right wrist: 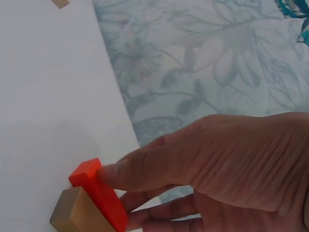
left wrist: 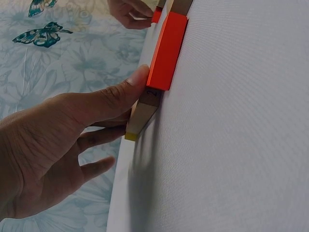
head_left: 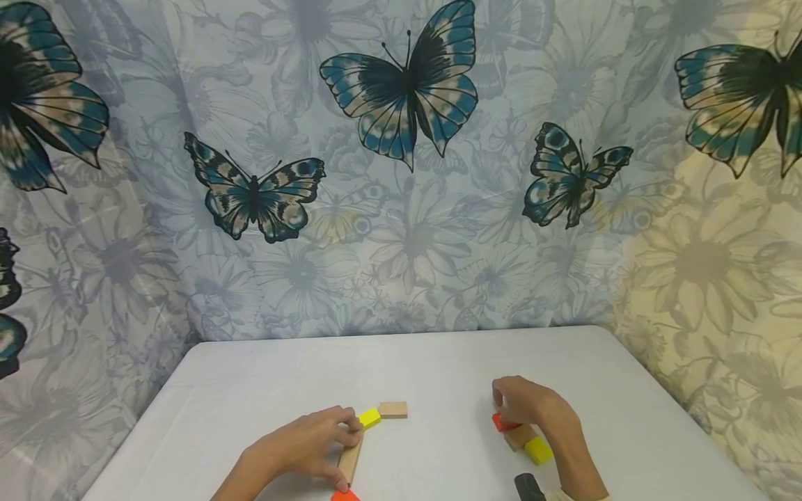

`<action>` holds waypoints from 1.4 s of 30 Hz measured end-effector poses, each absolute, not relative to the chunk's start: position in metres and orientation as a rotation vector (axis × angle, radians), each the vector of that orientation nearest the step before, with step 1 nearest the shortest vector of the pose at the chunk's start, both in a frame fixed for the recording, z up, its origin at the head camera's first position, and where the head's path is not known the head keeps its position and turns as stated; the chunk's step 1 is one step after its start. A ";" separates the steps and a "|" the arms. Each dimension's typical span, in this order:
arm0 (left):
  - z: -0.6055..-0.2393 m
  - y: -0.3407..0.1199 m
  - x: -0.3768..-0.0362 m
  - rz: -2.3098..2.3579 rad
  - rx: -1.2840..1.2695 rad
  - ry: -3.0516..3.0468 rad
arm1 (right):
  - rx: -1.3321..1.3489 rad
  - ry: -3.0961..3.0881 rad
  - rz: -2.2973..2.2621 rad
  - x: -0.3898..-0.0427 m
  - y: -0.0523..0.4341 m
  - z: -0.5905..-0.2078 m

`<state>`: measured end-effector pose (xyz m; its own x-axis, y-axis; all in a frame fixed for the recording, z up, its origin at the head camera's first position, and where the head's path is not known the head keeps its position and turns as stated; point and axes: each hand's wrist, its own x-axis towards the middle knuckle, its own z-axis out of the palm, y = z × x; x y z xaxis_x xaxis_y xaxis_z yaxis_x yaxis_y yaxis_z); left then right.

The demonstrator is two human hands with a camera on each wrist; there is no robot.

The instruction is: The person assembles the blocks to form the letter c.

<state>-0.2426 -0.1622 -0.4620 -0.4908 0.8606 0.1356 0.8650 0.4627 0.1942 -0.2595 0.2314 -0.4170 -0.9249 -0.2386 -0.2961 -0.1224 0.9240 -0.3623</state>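
Note:
On the white table point(head_left: 438, 362), my left hand point(head_left: 341, 449) grips a plain wooden block point(head_left: 351, 460) between thumb and fingers. That block lies in a curved row between a yellow block point(head_left: 369, 417) and an orange block point(head_left: 344, 495); another plain block point(head_left: 392, 409) lies past the yellow one. In the left wrist view my thumb presses the wooden block point(left wrist: 145, 108) beside the orange block point(left wrist: 166, 50). My right hand point(head_left: 505, 412) pinches a second orange block point(head_left: 503, 422), seen close up as the orange block point(right wrist: 99, 193), which touches a wooden block point(head_left: 520, 437) and a yellow block point(head_left: 537, 451).
A butterfly-print cloth point(head_left: 401, 174) hangs behind and around the table. A black wrist-camera mount point(head_left: 529, 487) shows at my right forearm. Bare tabletop lies between the two rows of blocks and toward the far edge.

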 end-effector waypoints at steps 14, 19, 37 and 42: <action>-0.461 -0.163 -0.243 -0.373 -1.581 -2.661 | -0.294 2.786 -0.412 -0.268 0.233 -0.428; -0.462 -0.163 -0.243 -0.371 -1.577 -2.666 | -0.290 2.799 -0.426 -0.268 0.232 -0.429; -0.461 -0.162 -0.243 -0.366 -1.579 -2.683 | -0.411 2.841 -0.414 -0.265 0.210 -0.424; -0.460 -0.161 -0.243 -0.390 -1.569 -2.706 | -0.585 2.908 -0.390 -0.265 0.198 -0.426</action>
<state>-0.2427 -0.1613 -0.4602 -0.5044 0.8559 0.1138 0.8533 0.4739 0.2177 -0.2651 0.1980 -0.4259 -0.9128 -0.3973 -0.0943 -0.3584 0.8903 -0.2809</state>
